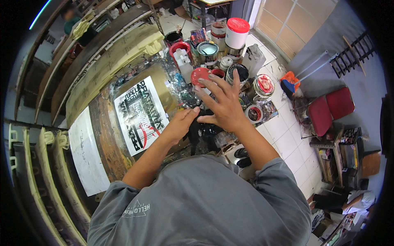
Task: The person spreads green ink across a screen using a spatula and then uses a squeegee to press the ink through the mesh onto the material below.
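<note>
My left hand (179,125) is closed at the edge of the work table, thumb pressed toward the fingers; what it holds, if anything, is hidden. Dark, black cloth-like material (202,130) lies just beside and below it. My right hand (225,102) is open, its fingers spread in the air in front of the paint cans and near a round red lid (200,76). To the left of my left hand, a white sheet with black and red overlapping prints (140,115) lies flat on the paint-stained table (107,123).
Paint containers crowd the table's right end, among them an open can of pale paint (207,50) and a white tub with a red lid (238,32). A blank white sheet (88,151) lies at left. Wooden frames line the left; a red chair (331,110) stands right.
</note>
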Available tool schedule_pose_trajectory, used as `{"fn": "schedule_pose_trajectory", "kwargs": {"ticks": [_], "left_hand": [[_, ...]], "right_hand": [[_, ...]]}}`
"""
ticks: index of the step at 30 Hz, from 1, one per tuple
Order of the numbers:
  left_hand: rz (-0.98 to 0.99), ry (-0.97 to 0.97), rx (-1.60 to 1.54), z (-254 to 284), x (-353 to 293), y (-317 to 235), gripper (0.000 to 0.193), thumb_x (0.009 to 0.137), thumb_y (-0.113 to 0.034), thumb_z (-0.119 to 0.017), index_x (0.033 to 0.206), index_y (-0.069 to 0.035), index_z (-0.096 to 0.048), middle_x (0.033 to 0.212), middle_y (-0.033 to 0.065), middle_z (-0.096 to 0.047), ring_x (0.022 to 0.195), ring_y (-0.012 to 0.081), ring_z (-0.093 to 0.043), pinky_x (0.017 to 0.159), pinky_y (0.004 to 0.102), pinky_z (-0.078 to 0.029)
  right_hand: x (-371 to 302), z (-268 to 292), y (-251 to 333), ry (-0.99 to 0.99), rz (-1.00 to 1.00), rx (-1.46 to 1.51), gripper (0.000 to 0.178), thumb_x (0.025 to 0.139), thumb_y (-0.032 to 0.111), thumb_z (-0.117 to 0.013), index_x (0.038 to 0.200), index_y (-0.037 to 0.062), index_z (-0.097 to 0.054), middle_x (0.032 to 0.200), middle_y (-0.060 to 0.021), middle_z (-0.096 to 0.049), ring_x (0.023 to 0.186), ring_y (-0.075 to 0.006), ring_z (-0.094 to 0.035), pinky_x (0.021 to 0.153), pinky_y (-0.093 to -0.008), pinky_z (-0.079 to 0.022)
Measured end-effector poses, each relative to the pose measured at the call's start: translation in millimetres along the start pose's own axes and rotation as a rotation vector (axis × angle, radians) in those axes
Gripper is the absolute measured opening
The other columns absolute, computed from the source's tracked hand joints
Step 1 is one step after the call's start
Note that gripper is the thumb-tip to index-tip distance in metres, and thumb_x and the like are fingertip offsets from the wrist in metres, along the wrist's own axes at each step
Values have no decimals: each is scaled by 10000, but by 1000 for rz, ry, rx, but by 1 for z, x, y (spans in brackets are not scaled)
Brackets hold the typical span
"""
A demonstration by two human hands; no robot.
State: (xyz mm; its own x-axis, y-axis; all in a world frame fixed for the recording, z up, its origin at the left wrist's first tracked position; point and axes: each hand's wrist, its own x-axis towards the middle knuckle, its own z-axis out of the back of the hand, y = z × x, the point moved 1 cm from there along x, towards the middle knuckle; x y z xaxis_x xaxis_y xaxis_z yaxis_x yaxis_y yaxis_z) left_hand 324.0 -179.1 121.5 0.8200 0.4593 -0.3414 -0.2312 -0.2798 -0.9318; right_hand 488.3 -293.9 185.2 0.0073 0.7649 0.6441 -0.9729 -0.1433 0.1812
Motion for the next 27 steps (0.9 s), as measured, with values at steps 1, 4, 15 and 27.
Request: {"fn": "schedule_pose_trajectory", "kwargs": {"ticks": [1,4,15,27], "left_hand": [[96,7,-210,-6,0,0,401,1041,-404,-520,1065,-31,-664,885,73,-688,748,159,-635,644,289,-488],[235,-145,-487,-21,-8,-5,394,1048,-397,-494,1177,-53,-636,961,59,-693,825,143,-671,705,286,-551],[-470,-356,421,-28,-8,-21,489,1081,-438,-380,1147,14,-551,985,100,-599,895,211,-566,816,340,-473],[-394,-552,246,-12,-2,-3,446,1075,-390,-433,1030,34,-563,924,98,-603,840,185,-560,763,340,-452]], "right_hand": [[-5,-4,-4,-39,-5,21,887,604,462,-827,1403,213,-531,1419,-68,-493,1322,-317,-438,1123,-717,-136],[-14,-10,-5,-53,-51,13,845,624,441,-831,1397,255,-545,1427,-76,-483,1321,-335,-427,1116,-713,-150],[-44,-43,38,49,-351,457,1100,607,158,-847,1555,242,-297,1552,-253,-253,1409,-457,-279,1113,-693,-181],[-36,-19,40,380,-234,264,920,683,259,-823,1484,91,-403,1575,-271,-219,1439,-429,-259,1122,-660,-214]]}}
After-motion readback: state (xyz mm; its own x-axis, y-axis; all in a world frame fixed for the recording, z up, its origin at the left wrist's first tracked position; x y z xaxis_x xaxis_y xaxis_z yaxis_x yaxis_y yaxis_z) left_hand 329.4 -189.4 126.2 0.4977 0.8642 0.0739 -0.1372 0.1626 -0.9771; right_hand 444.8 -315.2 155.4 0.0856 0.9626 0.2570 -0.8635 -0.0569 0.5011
